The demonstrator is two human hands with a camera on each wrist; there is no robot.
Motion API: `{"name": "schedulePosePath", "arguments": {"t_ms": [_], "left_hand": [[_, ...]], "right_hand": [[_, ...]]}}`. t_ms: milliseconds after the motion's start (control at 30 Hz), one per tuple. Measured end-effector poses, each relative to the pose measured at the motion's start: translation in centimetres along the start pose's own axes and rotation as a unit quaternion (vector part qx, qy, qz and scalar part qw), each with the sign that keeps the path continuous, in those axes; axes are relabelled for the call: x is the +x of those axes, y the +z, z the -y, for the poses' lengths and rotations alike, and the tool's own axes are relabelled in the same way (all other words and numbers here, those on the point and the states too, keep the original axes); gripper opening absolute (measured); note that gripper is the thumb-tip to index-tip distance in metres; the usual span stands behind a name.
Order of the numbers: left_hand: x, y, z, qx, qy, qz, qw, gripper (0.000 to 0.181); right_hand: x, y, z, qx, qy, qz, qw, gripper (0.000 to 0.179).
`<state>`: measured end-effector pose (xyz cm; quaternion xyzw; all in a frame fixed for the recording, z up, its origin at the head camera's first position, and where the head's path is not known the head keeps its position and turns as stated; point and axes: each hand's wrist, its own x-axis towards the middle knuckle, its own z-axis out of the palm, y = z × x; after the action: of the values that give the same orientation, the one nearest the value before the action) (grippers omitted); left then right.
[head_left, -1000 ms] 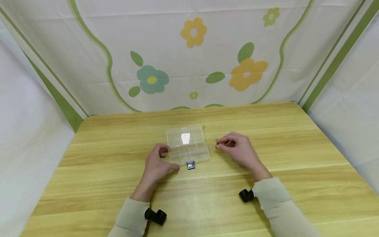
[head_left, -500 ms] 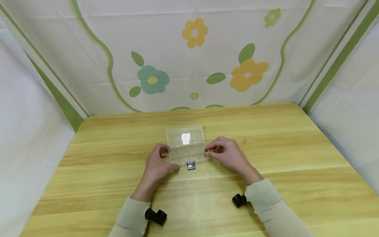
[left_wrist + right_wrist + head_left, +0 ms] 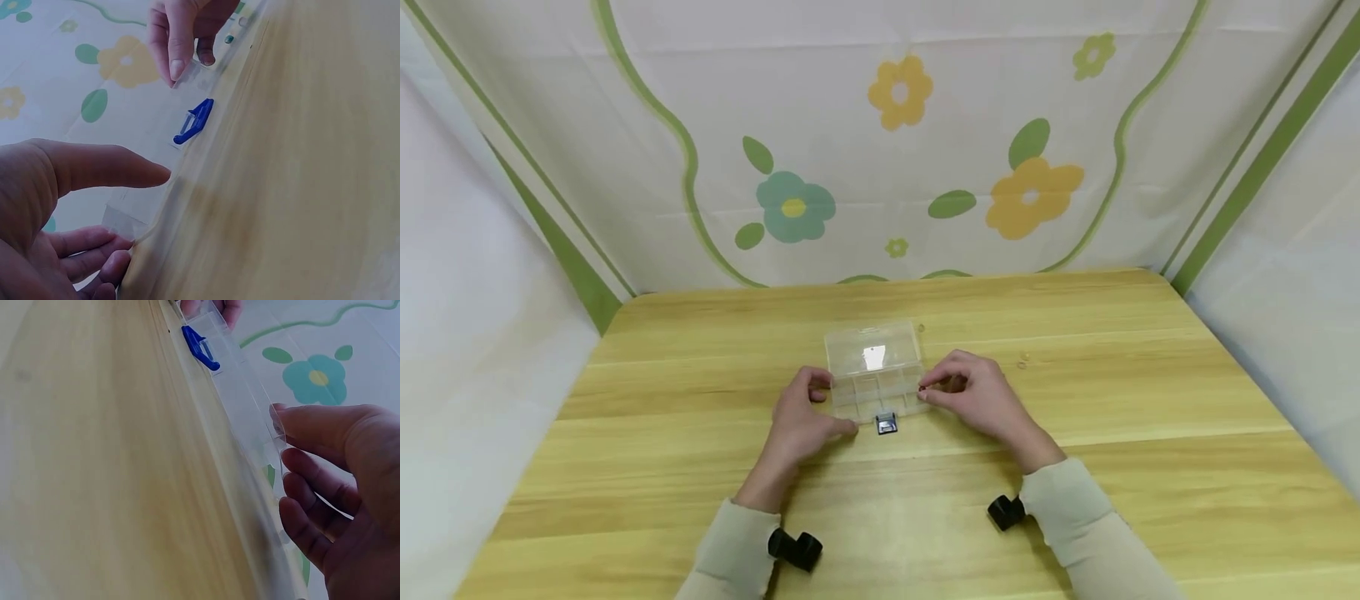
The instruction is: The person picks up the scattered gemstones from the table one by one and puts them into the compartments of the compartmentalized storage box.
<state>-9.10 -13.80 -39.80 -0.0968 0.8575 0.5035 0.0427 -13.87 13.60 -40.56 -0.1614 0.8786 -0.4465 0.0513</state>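
A clear plastic compartment box (image 3: 868, 387) lies with its lid (image 3: 853, 354) tipped back and its blue latch (image 3: 887, 423) folded down in front. My left hand (image 3: 801, 429) holds the box by its left end, thumb at the front corner and fingers along the side. At the right end, my right hand (image 3: 973, 396) pinches a small dark red piece (image 3: 922, 389) between thumb and fingertips, right at the box's rim. Its exact kind is too small to make out. In the right wrist view, the thumb and index finger (image 3: 319, 428) overlap the box edge.
Small ring-like pieces (image 3: 1022, 362) lie on the wooden table (image 3: 1120, 375) to the right, and another small ring (image 3: 921, 328) lies behind the lid's right corner. A white curtain (image 3: 820, 92) with flower prints stands behind the table.
My right hand has come left from the table to the box's right end, bringing the small red piece, then stayed there. My left hand keeps its place on the box.
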Motion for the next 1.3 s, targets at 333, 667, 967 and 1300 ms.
{"name": "schedulePosePath", "arguments": {"t_ms": [333,667,967,1300], "left_hand": [[-0.18,0.16,0.21,0.009,-0.002,0.005,0.9999,0.079],[-0.14,0.11,0.26,0.012,0.008,-0.001,0.9999,0.077],[-0.24,0.39,0.54,-0.003,0.008,-0.006,0.9999,0.073],[-0.01,0.45,0.89,-0.014,-0.004,0.003,0.9999,0.074]], "right_hand": [[0.04,0.14,0.05,-0.004,0.009,0.010,0.9999,0.010],[0.09,0.32,0.04,0.003,0.017,0.005,0.9998,0.010],[-0.07,0.27,0.13,0.001,0.016,0.004,0.9999,0.010],[-0.08,0.36,-0.11,0.002,0.015,0.001,0.9999,0.011]]}}
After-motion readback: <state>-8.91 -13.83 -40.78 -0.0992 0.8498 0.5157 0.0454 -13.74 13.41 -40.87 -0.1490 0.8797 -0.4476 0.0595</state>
